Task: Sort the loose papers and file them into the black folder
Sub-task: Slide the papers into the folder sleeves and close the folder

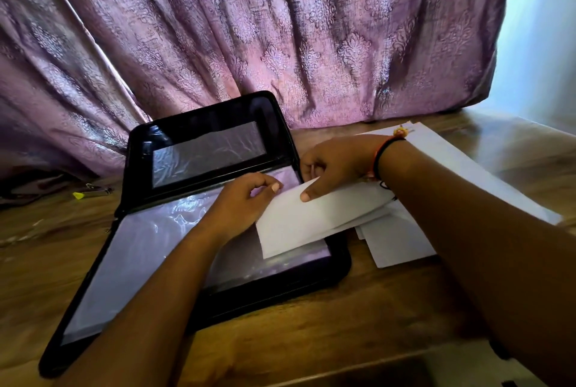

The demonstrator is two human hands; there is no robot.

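- Paper sheet (314, 221) is lying over the near right corner of the open black folder (199, 109) on the wooden table (311, 324). The right hand (336, 165) is pinching it, thumb on top and fingers curled.
- Left hand (246, 199) is pinching the edge of a clear sleeve (140, 246), fingers curled together.
- Sheet's long axis is running from lower left up to the right, across the folder's right edge, with its short edge pointing left toward the left hand.
- Likely trouble: a corner catching the sleeve's mouth and creasing, if the sheet is going in skewed or the left pinch is loosening.
- Right forearm is crossing the pile of loose papers (402, 243) and may be nudging it askew.
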